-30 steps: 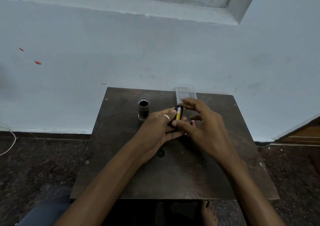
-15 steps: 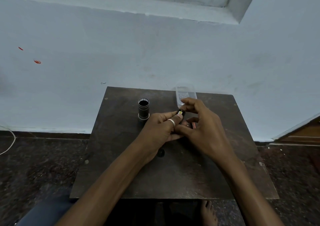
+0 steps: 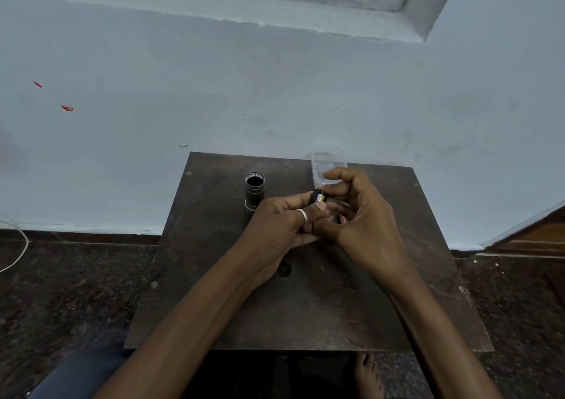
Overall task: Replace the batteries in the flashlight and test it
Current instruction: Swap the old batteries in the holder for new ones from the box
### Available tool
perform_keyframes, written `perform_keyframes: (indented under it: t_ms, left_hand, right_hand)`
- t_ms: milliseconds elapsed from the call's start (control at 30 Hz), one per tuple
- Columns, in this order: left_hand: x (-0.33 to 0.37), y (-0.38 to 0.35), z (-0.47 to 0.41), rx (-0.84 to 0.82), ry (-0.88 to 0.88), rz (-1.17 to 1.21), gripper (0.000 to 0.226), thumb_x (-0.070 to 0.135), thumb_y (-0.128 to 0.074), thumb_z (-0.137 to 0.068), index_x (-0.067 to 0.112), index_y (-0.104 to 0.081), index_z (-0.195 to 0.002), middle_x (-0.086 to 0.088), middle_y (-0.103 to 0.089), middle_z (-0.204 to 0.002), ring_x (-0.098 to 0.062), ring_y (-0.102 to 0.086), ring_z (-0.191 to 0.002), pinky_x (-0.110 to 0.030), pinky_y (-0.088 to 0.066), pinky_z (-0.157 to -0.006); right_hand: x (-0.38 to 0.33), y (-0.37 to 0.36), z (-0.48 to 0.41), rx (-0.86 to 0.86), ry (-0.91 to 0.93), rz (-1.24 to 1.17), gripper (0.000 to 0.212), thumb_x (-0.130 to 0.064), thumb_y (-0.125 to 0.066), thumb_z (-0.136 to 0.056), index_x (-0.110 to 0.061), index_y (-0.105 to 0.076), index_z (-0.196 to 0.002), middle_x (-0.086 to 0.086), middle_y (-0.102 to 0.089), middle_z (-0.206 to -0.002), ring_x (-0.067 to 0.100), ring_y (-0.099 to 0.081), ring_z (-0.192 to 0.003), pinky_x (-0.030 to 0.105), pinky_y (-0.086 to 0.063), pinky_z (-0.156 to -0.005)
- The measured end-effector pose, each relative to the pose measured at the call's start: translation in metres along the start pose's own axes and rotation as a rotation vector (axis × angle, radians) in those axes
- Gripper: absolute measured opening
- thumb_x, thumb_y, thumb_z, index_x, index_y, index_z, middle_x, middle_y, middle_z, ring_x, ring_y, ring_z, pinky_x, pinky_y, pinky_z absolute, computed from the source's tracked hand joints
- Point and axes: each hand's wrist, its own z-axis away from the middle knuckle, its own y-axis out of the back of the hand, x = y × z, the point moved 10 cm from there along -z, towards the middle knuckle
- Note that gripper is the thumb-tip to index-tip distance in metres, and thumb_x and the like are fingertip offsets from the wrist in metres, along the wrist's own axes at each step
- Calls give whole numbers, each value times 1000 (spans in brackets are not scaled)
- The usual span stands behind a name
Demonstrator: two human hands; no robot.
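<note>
On the dark wooden table [image 3: 305, 313] the black flashlight tube [image 3: 254, 190] stands upright with its open end up, to the left of both hands. My left hand [image 3: 275, 230] is closed around a black holder [image 3: 315, 195], most of it hidden in my fingers. Only the tip of a yellow-and-black battery [image 3: 321, 197] sticks out of the holder's top. My right hand [image 3: 363, 224] pinches that tip with thumb and forefinger. Under my right fingers an orange battery [image 3: 342, 219] lies on the table.
A clear plastic box [image 3: 326, 164] sits at the table's far edge, just behind my right hand. A small round black cap [image 3: 284, 268] lies on the table below my left wrist. The table stands against a pale blue wall; a bare foot [image 3: 368, 377] shows under its near edge.
The battery stood well out of the holder a second ago; it has slid down so only its tip shows. My right fingers followed it down. The flashlight tube has not moved.
</note>
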Motion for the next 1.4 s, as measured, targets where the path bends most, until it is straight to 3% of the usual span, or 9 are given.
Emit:
perform_keyframes:
  t_ms: [300,400,500,667,833,1000,1100,1233,1400]
  left_hand:
    - [-1,6,-2,36,-7,-52,25,13,-58,-98,2,-68,-118,-21,-72,-112,-23,-70,-102,-30,-59,-83]
    - [-2,4,-2,27,7,-81,26,18,-57,-99,6,-68,-120,-19,-72,-115,-26,-69,-110,-40,-57,-92]
    - [1,3,0,23,-6,-108,25,17,-57,-99,11,-68,-120,-16,-73,-114,-28,-68,-111,-40,-57,-91]
    - [10,0,4,-8,-73,-110,26,12,-57,-98,12,-66,-123,-7,-76,-103,-15,-72,-97,-29,-59,-79]
    - [18,-5,5,-16,-164,-274,60,12,-64,-93,23,-40,-147,4,-73,-112,-9,-70,-104,-26,-59,-80]
    - [16,-1,2,-9,-176,-323,77,4,-67,-90,20,-25,-153,5,-73,-109,-12,-71,-102,-29,-59,-81]
    - [16,1,2,-2,-203,-396,82,2,-70,-88,19,-23,-153,3,-74,-110,-13,-71,-102,-37,-58,-90]
    - [19,0,4,12,-228,-489,86,3,-76,-82,19,-28,-151,8,-72,-114,-4,-71,-101,-23,-54,-92]
    - [27,2,9,63,-302,-564,47,5,-71,-87,15,-58,-131,3,-73,-115,-2,-70,-101,-20,-55,-88]
  right_hand:
    - [-3,-5,1,-27,31,35,69,-5,-89,-68,-27,-58,-126,-11,-69,-113,-2,-69,-101,14,-54,-86]
    - [-8,-8,2,-52,86,151,71,-9,-88,-69,-25,-56,-131,-13,-66,-119,-6,-62,-110,7,-48,-88]
    - [-11,-8,3,-47,118,208,69,-8,-84,-72,-24,-56,-133,-12,-65,-121,-6,-60,-113,4,-45,-89]
    - [0,2,-1,-124,-29,-73,61,0,-79,-79,-25,-58,-130,-8,-66,-123,0,-61,-119,23,-54,-95]
    - [12,16,-3,-96,-136,-221,30,-11,-77,-85,-19,-70,-113,1,-76,-104,11,-72,-98,24,-56,-83]
    - [15,6,-2,-178,-117,-195,24,-15,-79,-85,-19,-73,-108,12,-75,-90,21,-70,-82,34,-57,-76]
    - [12,9,-1,-172,-107,-228,18,-9,-77,-85,-11,-71,-101,6,-74,-73,15,-70,-67,26,-55,-64]
    - [6,14,-2,-85,-48,-188,20,-12,-79,-84,-16,-66,-98,6,-77,-82,20,-72,-69,29,-54,-62]
    - [-7,16,0,-47,63,-32,31,-8,-79,-84,-21,-68,-110,-18,-71,-77,1,-69,-66,13,-50,-64]
